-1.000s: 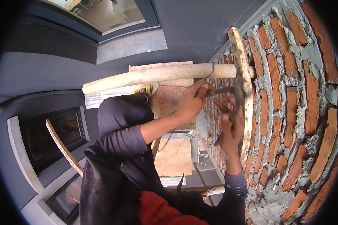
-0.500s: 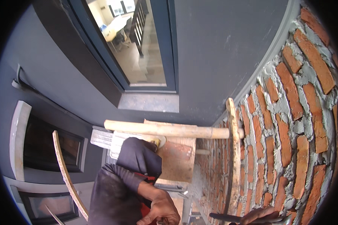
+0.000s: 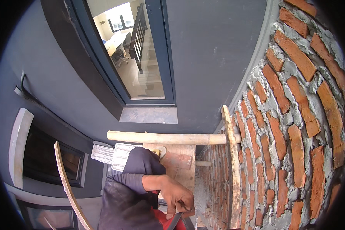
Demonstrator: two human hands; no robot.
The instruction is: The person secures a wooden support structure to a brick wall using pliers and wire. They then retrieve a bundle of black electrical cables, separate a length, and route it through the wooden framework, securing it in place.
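My left hand [image 3: 176, 196] is at the lower middle, with its dark sleeve [image 3: 131, 182] coming in from the left. Its fingers pinch a thin dark strip [image 3: 174, 221] that runs down toward the lower edge; what it belongs to is hidden. Just behind the hand is my bent knee [image 3: 143, 161] in dark trousers, with red cloth [image 3: 163, 218] below. My right hand is out of the picture. On the right, the rough brick wall [image 3: 274, 126] has grey mortar in its joints.
A bamboo pole [image 3: 168, 138] crosses ahead and meets an upright wooden strip [image 3: 230, 165] by the bricks. Beneath lies a board [image 3: 188, 174] bearing a reddish brick [image 3: 176, 160]. A curved wooden strip [image 3: 67, 184] stands left. Ahead, a window [image 3: 130, 50] is set in the grey wall [image 3: 214, 57].
My left hand has moved up and right, and the dark strip now shows in it. My right hand, earlier low by the bricks with a dark-handled tool, has left view. The view has shifted.
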